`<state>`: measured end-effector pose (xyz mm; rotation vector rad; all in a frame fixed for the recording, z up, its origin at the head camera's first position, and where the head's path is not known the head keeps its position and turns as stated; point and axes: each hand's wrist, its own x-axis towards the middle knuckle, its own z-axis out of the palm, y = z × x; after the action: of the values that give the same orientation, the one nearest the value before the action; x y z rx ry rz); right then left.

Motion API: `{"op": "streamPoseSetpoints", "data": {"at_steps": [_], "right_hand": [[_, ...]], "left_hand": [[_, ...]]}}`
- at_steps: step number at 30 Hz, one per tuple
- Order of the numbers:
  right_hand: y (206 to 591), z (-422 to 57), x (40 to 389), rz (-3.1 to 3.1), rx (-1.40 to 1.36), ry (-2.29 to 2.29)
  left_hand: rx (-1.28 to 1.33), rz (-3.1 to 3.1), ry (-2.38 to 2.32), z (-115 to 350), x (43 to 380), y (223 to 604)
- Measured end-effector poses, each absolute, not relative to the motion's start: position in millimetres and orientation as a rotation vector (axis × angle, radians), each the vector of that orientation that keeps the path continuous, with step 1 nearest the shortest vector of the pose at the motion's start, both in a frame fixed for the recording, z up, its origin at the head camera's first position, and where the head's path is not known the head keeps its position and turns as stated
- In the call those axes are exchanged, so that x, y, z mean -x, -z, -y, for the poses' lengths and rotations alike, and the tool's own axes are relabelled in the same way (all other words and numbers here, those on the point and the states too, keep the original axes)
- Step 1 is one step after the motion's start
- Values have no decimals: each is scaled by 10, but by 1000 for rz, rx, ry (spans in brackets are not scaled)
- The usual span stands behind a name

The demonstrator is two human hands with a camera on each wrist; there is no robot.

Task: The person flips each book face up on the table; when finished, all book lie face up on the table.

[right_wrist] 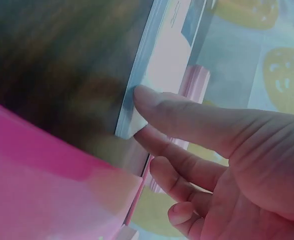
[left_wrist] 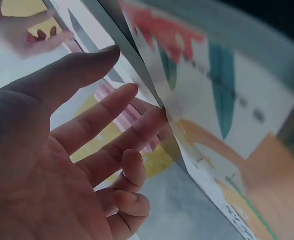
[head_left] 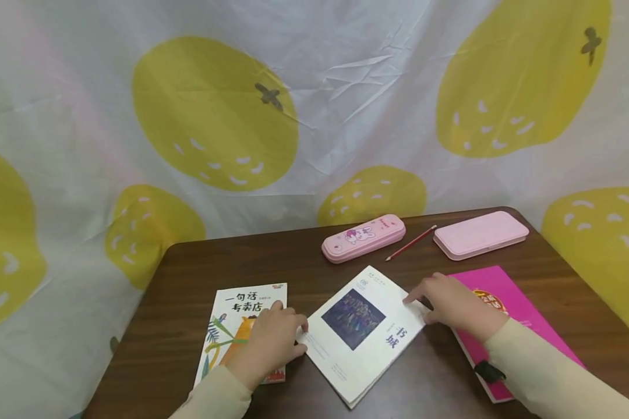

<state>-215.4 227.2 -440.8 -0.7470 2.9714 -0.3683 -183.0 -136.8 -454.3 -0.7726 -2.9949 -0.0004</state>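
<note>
A white paperback with a dark square picture lies slantwise on the table, between my hands. My right hand pinches its right corner, thumb on the near edge and index finger along the far one. At the left corner is my left hand, with thumb and loosely bent fingers spread right at the edge. Under that hand lies a white picture book with an orange drawing, partly covered. A magenta book lies beneath my right wrist and forearm.
At the back of the brown table sit a pink pencil case with a rabbit, a red pencil and a plain pink case. A white curtain with yellow fruit prints hangs behind.
</note>
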Motion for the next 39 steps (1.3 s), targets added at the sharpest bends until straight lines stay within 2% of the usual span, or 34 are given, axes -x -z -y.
{"op": "streamPoseSetpoints", "data": {"at_steps": [7,19,39], "right_hand": [[4425,-2244,2325,-2946,710,401],[4471,-2200,2584,-2961,765,456],[4551,-2051,2881,-2985,825,472]], "left_hand": [[803,2996,110,1396,1684,4538],[820,3107,647,1451,1433,4572],[834,3073,554,1225,1260,4583]]}}
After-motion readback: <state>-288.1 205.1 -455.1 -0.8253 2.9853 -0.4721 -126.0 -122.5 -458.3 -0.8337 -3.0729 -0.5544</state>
